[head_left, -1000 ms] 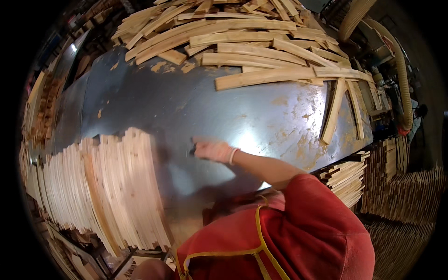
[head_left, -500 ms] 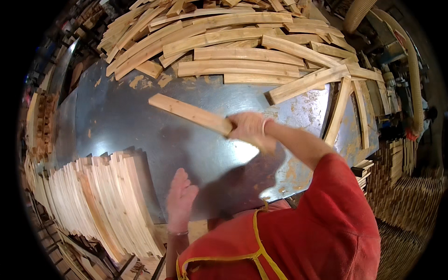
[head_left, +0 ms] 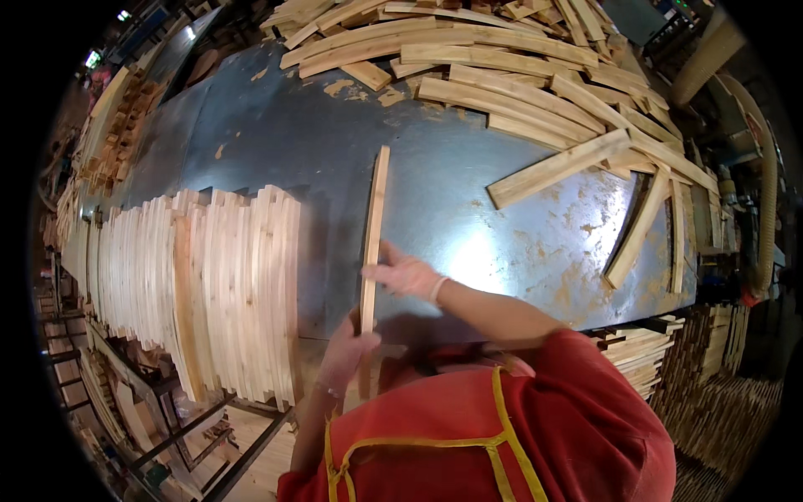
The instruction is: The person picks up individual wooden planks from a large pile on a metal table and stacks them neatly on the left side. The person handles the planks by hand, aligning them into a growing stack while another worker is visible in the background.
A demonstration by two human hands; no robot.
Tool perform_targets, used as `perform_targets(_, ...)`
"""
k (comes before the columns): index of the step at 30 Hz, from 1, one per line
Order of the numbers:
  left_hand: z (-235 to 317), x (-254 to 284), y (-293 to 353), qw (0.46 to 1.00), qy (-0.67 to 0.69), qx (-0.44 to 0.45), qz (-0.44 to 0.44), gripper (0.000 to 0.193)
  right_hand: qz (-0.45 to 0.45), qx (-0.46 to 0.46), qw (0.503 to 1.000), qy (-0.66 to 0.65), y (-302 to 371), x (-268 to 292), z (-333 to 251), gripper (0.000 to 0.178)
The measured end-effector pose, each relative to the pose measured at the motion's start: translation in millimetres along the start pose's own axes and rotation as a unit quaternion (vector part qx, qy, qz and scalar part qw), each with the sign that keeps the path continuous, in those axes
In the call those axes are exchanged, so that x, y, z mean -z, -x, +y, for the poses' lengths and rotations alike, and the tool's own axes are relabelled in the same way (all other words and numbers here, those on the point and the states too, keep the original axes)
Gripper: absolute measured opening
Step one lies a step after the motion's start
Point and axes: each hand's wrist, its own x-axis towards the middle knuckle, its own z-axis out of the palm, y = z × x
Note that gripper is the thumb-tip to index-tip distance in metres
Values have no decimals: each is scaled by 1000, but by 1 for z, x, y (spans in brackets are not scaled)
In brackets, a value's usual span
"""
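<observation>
A single wooden slat (head_left: 376,205) stands on its narrow edge above the metal table, running away from my body. My right hand (head_left: 406,274) grips it around the middle, thumb on one side and fingers on the other. Close to the near end, my left hand (head_left: 345,345) is wrapped around the same slat. To the left of it, a row of slats (head_left: 251,293) stands packed side by side on edge, one of them darker than the others. A gap of bare metal lies between that row and the slat in my hands.
A loose heap of slats (head_left: 510,105) covers the far side of the metal table (head_left: 335,151). One slat (head_left: 556,167) lies slanted before it, and another (head_left: 640,230) lies at the right. More stacked wood (head_left: 640,360) stands below the right edge. A ribbed hose (head_left: 765,201) hangs at far right.
My right hand has swung the slat leftward and turned it from crosswise to lengthwise, on edge. My left hand, formerly empty, has closed on its near end. The whole view has shifted left.
</observation>
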Motion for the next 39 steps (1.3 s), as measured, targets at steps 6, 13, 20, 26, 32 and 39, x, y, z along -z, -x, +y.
perform_targets(6,-22,20,50,788,-522,-163,282,79,-91,69,975,193,-45,-116,-37,85)
perform_targets(13,-4,15,62,772,-516,-168,331,91,-156,173,929,289,-28,-53,-92,60)
perform_targets(20,-8,-17,21,733,-589,-237,245,86,236,30,706,667,18,242,13,53)
perform_targets(26,41,-116,-58,719,-628,-261,144,96,51,204,733,647,38,205,31,53)
perform_targets(32,40,-155,-124,667,-701,-221,120,104,316,114,763,553,33,377,-2,47)
perform_targets(39,24,-127,-96,744,-630,-195,102,77,224,-75,854,463,68,450,57,76)
